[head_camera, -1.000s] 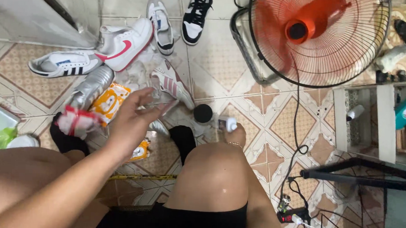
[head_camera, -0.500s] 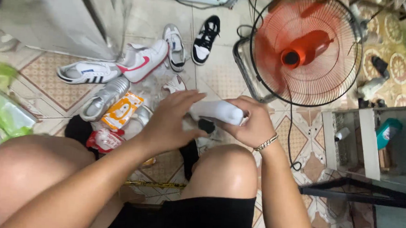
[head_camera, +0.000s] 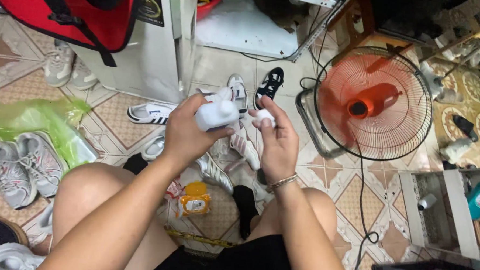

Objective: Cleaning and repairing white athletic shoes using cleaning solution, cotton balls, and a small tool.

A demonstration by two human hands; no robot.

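While your left hand (head_camera: pixel 183 132) grips the small white plastic bottle (head_camera: pixel 215 114) tilted toward the right, your right hand (head_camera: pixel 277 142) pinches a small white wad (head_camera: pixel 264 116) between thumb and fingertips just beside the bottle's mouth. Both are held up over your knees, above the tiled floor (head_camera: pixel 356 194). I judge that you are at the wetting step: the bottle is tipped and the wad is ready to take the liquid. The next move calls for bringing the mouth right against the wad and squeezing gently, so nothing drips past it. Whether the bottle's cap is off I cannot tell from here.

Just below your hands lie white sneakers (head_camera: pixel 234 151) with pink trim, and near your knees sits an orange and yellow packet (head_camera: pixel 193 199). Farther left are a green plastic bag (head_camera: pixel 41 118) and a grey pair of running shoes (head_camera: pixel 17 166). To the right stands an orange floor fan (head_camera: pixel 372 103), well apart from your hands.
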